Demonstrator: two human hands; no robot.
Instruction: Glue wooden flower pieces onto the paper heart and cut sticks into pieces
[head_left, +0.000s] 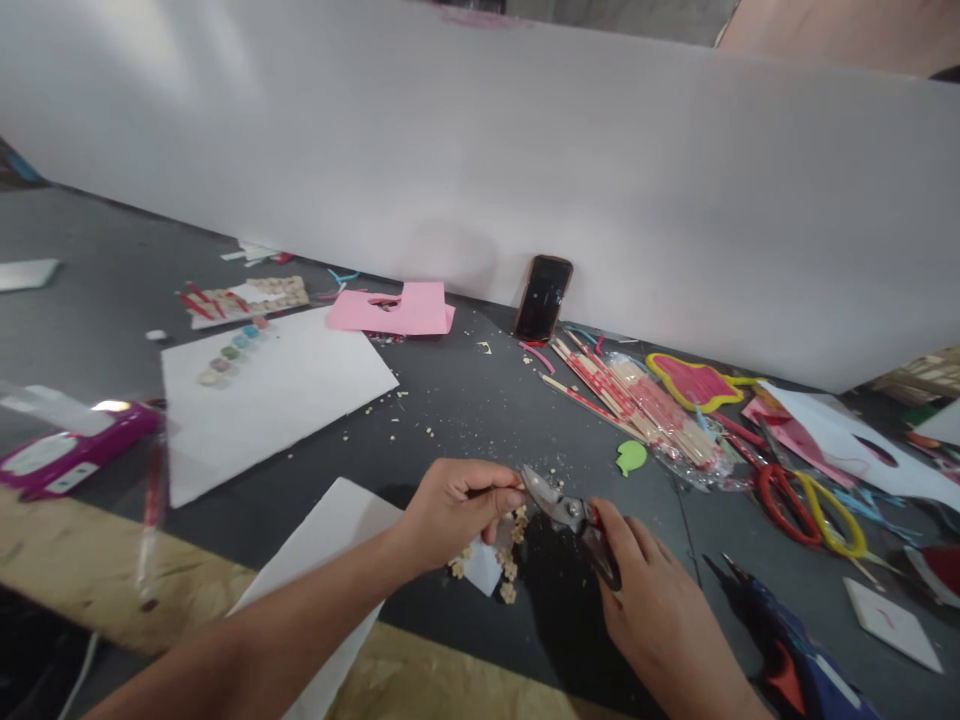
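My right hand [652, 590] is wrapped round the handles of a pair of pruning shears [574, 512], whose curved metal jaws point up and left. Right at the jaws, my left hand [457, 510] is closed in a pinch. What lies between its fingertips is too small to make out. Just below the left hand, several small tan flower-shaped pieces [508, 570] lie beside a small white paper piece [482, 567] on the dark table.
Small crumbs dot the dark table [450, 400]. A phone [544, 298] leans on the white panel [637, 200]. Bundled chopsticks [660, 405], red and yellow scissors [787, 505] and a blue glue gun [799, 640] lie right; white sheets [262, 390] and a purple device [82, 448] lie left.
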